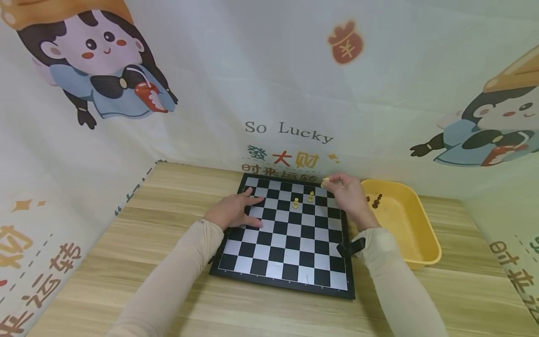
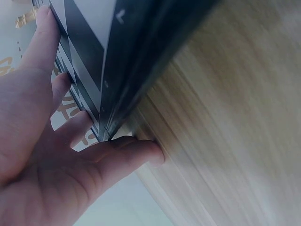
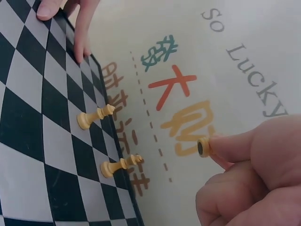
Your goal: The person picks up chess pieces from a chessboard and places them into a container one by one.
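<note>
Chessboard, yellow bin right of it; left hand spread wide at the chessboard's left edge, right hand pinching a pale chess piece, type unclear, near its far-right corner; two upright chessmen on its far half

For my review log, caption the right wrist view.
Right hand pinches a chess piece; two more stand on the checkered board.

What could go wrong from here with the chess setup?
The held piece might slip: the right hand has only a fingertip pinch.
On lowering, that hand could knock the nearest standing piece.
The left hand lies at the edge of the chessboard; a nudge might shift it.
</note>
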`<state>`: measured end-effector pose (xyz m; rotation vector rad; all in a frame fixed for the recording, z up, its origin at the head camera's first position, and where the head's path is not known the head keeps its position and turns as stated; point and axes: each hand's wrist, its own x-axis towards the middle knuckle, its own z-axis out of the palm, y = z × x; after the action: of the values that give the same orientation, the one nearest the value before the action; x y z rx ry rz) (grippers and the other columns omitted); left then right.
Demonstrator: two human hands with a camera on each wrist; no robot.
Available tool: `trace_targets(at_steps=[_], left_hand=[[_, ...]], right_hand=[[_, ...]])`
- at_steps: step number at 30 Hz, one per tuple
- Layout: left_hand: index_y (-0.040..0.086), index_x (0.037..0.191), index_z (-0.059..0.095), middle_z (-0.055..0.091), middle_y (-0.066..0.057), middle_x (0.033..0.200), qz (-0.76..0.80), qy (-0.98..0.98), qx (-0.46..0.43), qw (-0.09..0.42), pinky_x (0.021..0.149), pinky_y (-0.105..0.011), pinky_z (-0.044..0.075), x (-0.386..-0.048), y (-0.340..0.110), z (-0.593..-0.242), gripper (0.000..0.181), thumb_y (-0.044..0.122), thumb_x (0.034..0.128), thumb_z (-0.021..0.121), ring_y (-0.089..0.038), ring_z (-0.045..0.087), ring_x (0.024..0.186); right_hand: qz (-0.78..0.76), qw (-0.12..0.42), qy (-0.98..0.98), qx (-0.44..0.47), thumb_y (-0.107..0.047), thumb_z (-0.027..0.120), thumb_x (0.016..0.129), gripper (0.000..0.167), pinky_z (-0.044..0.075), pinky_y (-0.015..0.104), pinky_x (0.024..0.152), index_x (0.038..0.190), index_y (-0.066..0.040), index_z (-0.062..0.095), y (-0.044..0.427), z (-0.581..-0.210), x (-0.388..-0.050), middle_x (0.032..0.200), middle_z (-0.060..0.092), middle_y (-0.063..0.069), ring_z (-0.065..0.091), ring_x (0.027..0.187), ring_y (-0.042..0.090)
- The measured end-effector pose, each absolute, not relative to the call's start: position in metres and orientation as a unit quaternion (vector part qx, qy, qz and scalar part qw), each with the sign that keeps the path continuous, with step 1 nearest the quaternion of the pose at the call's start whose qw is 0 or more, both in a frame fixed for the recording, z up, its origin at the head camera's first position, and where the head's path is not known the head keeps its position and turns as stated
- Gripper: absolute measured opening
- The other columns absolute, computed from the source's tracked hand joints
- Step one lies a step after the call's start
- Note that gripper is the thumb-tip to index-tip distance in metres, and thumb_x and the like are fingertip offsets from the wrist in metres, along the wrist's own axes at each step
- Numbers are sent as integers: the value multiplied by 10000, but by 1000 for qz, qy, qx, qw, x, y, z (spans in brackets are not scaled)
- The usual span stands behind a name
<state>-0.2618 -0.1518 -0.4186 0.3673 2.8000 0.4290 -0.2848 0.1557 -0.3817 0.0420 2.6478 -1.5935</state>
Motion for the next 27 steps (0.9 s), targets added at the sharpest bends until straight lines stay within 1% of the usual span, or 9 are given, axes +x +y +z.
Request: trace_targets(at_steps=[3,7,10,14,18,23,27], left_hand=[[316,1571,397,172,-101,1718,149,970,128,144,1240,-528,335,-262,-152,-419,860,580,834,754,-411,297,1541],[315,1570,399,172,-100,1718,150,970,127,143,1241,-528,334,-262,-152,-419,858,575,835,757,-410,300,1540],[317,1569,401,173,-98,1718,151,970,127,142,1240,-527,336,-262,-152,-419,857,576,834,757,-409,305,1538],[311,1570,404,183,-110,1716,148,970,132,141,1234,-533,343,-263,-152,-420,856,582,836,751,-418,314,1532],[315,1569,404,182,-109,1716,148,970,133,140,1232,-533,347,-262,-152,-420,855,583,836,752,-420,316,1530],[318,1567,406,180,-102,1717,151,970,133,139,1234,-529,345,-262,-152,-420,855,582,833,756,-417,316,1531],[316,1568,406,182,-107,1716,150,970,133,139,1234,-529,344,-262,-152,-420,854,581,834,755,-419,316,1531]], right_hand=[[-498,33,867,6,-282,622,1016,276,299,243,436,1162,-50,655,161,-377,-280,805,615,-37,327,462,83],[-485,48,873,12,-311,608,1024,282,281,248,423,1175,-76,648,169,-371,-275,632,483,-73,317,447,103],[-484,54,873,16,-322,606,1025,291,290,247,418,1189,-84,640,176,-368,-273,561,390,-91,333,434,106],[-483,54,874,7,-306,621,1018,318,314,238,430,1207,-51,645,187,-365,-272,565,416,-114,351,436,90],[-481,66,874,3,-315,640,1000,376,331,227,454,1224,-12,647,197,-359,-269,535,389,-128,364,439,80],[-477,83,875,1,-350,651,983,461,316,211,457,1250,23,609,212,-351,-266,517,343,-133,333,440,68],[-469,77,880,4,-376,645,981,463,341,205,459,1236,8,601,222,-349,-265,612,456,-115,353,456,62]])
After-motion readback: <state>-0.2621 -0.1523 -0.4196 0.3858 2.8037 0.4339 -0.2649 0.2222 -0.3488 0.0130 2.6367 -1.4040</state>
